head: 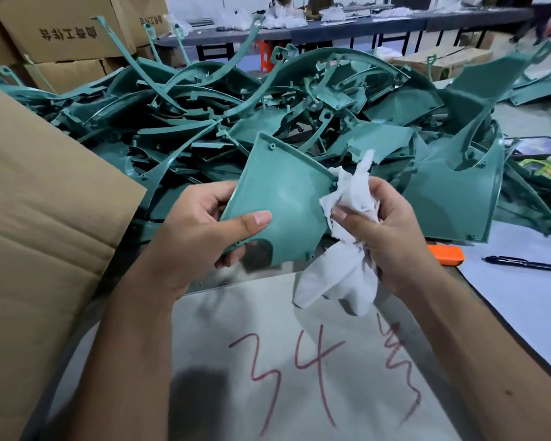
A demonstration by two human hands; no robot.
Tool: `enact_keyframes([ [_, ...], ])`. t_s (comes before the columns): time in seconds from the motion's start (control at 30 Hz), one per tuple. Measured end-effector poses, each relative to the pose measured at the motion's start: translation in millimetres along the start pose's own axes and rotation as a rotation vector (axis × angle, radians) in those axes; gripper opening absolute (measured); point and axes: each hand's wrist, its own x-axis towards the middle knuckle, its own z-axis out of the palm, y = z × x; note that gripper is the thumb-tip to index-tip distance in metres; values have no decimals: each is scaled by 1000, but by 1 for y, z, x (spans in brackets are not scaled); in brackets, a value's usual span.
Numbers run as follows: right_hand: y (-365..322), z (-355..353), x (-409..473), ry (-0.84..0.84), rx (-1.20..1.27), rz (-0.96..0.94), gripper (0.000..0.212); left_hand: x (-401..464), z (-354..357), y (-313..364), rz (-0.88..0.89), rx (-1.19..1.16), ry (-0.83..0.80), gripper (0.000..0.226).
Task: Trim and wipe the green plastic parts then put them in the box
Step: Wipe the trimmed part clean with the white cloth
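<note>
I have the green part (277,198) pinched by my left hand (201,230) just in front of the pile (268,106), right hand (385,230) gripping the cloth (347,198) at its edge; I'd wipe firmly along the face, steadying it.

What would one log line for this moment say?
step: wiping | left hand: holds green part | right hand: grips white cloth at part's edge | pile: behind

An orange cutter (446,254) and black pen (525,264) lie near each other on the bench (522,300). Red "34" (296,374) marks it. Cartons (64,30) stand far left.
</note>
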Motion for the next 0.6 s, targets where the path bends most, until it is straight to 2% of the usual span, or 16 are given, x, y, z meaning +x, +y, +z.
enact_keyframes([
  [0.13,-3,-3,-2,101,-25,19,3,-1,-1,0,13,24,-135,14],
  [0.2,-1,-2,-2,200,-143,19,13,0,4,-2,41,79,-102,14],
  [0.27,-2,3,-2,374,-122,20,26,3,9,-8,116,289,16,8],
  [0.33,-7,4,-1,534,-13,3,28,6,12,-17,219,691,141,16],
  [0.37,-9,5,-1,527,39,-53,26,6,14,-20,254,831,180,19],
  [0.43,-11,8,-6,358,27,-212,19,6,19,-23,284,876,169,20],
  [0.53,-4,17,-11,77,-327,-365,10,8,26,-29,315,798,125,17],
  [0.6,1,18,-11,-3,-519,-485,9,9,28,-32,331,762,116,23],
])
